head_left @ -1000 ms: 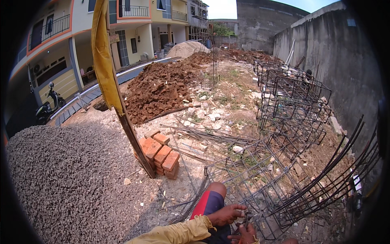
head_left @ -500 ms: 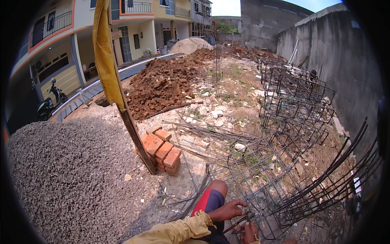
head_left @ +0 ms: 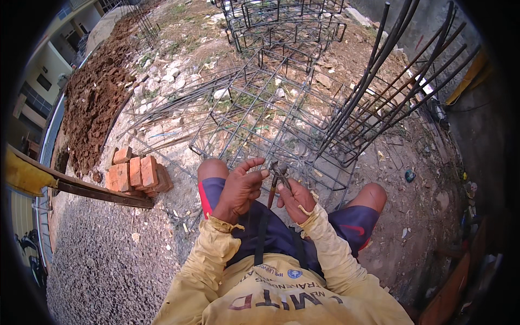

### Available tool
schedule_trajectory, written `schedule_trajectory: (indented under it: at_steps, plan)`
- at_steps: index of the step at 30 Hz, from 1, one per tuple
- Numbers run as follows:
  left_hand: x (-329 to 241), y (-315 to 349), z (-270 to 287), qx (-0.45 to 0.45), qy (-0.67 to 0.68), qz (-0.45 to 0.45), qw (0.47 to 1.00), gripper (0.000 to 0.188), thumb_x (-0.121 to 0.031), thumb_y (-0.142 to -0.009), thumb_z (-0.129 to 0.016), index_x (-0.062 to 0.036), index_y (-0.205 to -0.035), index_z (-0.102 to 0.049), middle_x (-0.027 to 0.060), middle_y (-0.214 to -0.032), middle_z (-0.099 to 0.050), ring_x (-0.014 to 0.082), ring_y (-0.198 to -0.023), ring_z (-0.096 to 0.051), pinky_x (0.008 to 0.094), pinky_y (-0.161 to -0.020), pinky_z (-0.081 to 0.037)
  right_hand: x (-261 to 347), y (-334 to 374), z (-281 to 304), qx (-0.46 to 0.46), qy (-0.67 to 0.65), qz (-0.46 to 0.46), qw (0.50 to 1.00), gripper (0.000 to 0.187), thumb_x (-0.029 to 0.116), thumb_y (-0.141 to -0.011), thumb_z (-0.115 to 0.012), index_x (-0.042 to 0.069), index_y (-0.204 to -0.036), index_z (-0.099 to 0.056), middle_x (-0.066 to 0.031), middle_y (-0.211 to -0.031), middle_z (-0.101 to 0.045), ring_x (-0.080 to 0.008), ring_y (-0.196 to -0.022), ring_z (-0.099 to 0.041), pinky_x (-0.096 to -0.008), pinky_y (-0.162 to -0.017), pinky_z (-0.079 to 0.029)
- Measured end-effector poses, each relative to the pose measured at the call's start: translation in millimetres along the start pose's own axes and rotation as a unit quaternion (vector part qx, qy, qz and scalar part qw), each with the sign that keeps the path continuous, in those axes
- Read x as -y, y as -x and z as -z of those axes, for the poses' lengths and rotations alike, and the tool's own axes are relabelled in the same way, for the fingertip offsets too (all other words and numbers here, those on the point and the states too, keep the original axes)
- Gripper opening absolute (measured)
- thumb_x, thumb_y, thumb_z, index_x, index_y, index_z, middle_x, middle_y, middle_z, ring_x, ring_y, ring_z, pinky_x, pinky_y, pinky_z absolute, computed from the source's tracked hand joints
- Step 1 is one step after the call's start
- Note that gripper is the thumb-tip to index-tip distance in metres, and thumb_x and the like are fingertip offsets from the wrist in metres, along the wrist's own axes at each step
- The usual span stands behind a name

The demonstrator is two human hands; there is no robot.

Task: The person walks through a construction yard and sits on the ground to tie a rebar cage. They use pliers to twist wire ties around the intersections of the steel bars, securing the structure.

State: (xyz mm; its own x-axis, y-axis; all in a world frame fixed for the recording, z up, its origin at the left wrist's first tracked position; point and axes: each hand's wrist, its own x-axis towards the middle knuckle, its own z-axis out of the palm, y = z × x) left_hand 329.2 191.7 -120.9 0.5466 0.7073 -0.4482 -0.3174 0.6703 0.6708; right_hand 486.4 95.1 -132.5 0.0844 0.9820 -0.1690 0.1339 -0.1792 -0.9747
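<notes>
My right hand [head_left: 295, 200] is closed on the handles of metal pincers [head_left: 278, 169]. Their head points away from me, and one brown handle hangs below it. My left hand [head_left: 241, 189] is just left of the pincers' jaws. Its index finger and thumb are apart, the other fingers are bent, and I see nothing between them. Both hands are above my lap, between my bent knees. Just beyond them lies a cage of dark steel rebar [head_left: 271, 116] with square stirrups. Whether the pincers touch any wire is too small to tell.
Long rebar rods [head_left: 374, 81] rise at the right. More cages [head_left: 284, 24] lie farther off. Stacked orange bricks [head_left: 135, 172] stand at left, behind a leaning wooden post [head_left: 103, 194] with yellow cloth. Grey gravel [head_left: 114, 254] is at lower left, and red soil [head_left: 92, 103] beyond.
My view has swung down and to the right, so hands, knees and shirt show fully. My left hand now has its index finger raised beside the pincers, which stay in my right hand.
</notes>
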Motion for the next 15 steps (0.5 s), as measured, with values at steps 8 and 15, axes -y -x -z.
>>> schedule_trajectory:
  at_steps: [8, 15]
  plan:
    - [4, -5, 16, -0.021, -0.037, -0.040, 0.998, 0.039, -0.001, -0.086, -0.066, -0.0059, -0.120, -0.048, -0.0031, -0.072, -0.055, 0.0009, -0.043, -0.033, 0.0174, -0.038, -0.023, -14, 3, 0, 0.007, -0.030, 0.027, 0.999, 0.028, 0.029, -0.101, -0.045, 0.004, -0.090, -0.054, 0.0008, -0.063, -0.049, -0.0086, -0.057, -0.048, -0.0270, -0.053, -0.040]
    - [12, -19, 31, 0.016, -0.055, -0.055, 0.997, 0.042, -0.002, -0.086, -0.067, -0.0060, -0.122, -0.047, 0.0023, -0.085, -0.065, 0.0004, -0.044, -0.036, 0.0169, -0.038, -0.025, -4, 11, 3, 0.103, -0.228, -0.083, 0.965, 0.032, 0.033, -0.102, -0.046, 0.003, -0.100, -0.058, 0.0059, -0.060, -0.041, -0.0029, -0.051, -0.036, -0.0219, -0.046, -0.028]
